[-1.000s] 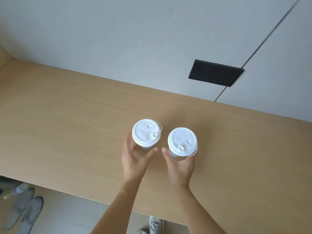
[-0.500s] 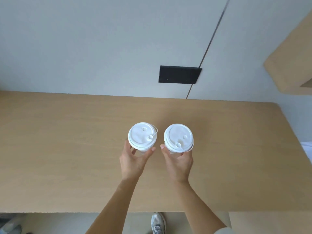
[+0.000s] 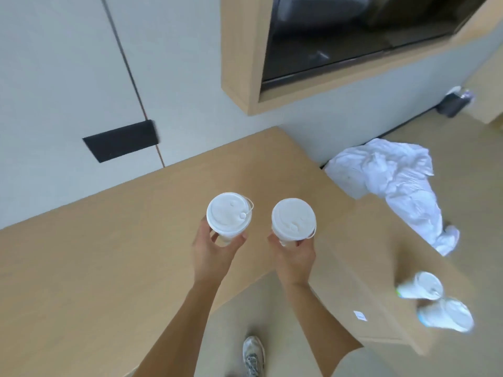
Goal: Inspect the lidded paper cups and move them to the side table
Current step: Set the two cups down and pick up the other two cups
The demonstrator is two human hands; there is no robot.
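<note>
I hold two white paper cups with white lids upright, side by side, above the right end of the long wooden table (image 3: 95, 254). My left hand (image 3: 213, 250) grips the left cup (image 3: 228, 214) from below and behind. My right hand (image 3: 295, 255) grips the right cup (image 3: 294, 219) the same way. Only the lids and a little of each cup wall show. To the right stands a lower wooden side table (image 3: 381, 273); two more lidded cups (image 3: 420, 288) (image 3: 446, 317) stand blurred near its right edge.
A crumpled white sheet (image 3: 392, 180) lies on the floor beyond the side table. A wood-framed dark screen (image 3: 353, 36) hangs on the wall above. A black wall plate (image 3: 121, 141) sits behind the long table. A dark bin (image 3: 453, 103) stands far right. My shoe (image 3: 253, 355) shows below.
The view has swung to the right, bringing the side table, sheet and screen into sight. Both hands still hold the cups, now over the long table's right end.
</note>
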